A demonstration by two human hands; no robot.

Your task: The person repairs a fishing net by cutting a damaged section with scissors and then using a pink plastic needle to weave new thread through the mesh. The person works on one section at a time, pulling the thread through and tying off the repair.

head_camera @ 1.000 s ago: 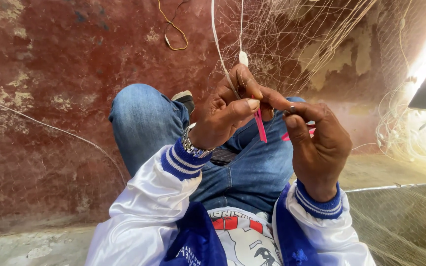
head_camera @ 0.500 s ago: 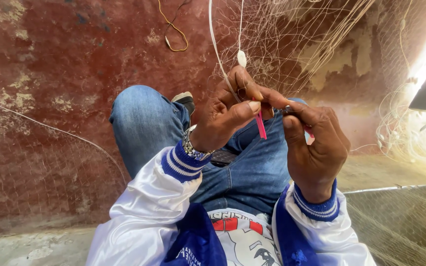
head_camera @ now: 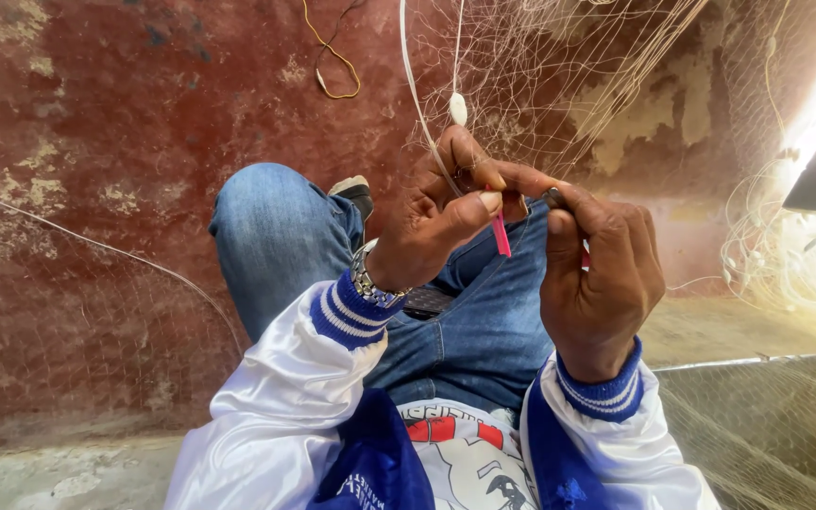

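Sitting against a peeling red wall (head_camera: pixel 125 113), both hands work one fishing net (head_camera: pixel 559 76): left hand (head_camera: pixel 441 222) pinches a pink netting needle (head_camera: pixel 501 234), right hand (head_camera: pixel 602 269) grips twine.

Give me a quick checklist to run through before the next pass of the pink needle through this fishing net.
1. Pink needle pinched in left hand fingers: ok.
2. Right hand pinching the net at the work spot: ok.
3. White cord running up taut from the hands: ok.
4. White float clear above the fingers: ok.
5. Twine left on the needle: cannot tell.
6. Net mesh free of snags near the hands: cannot tell.
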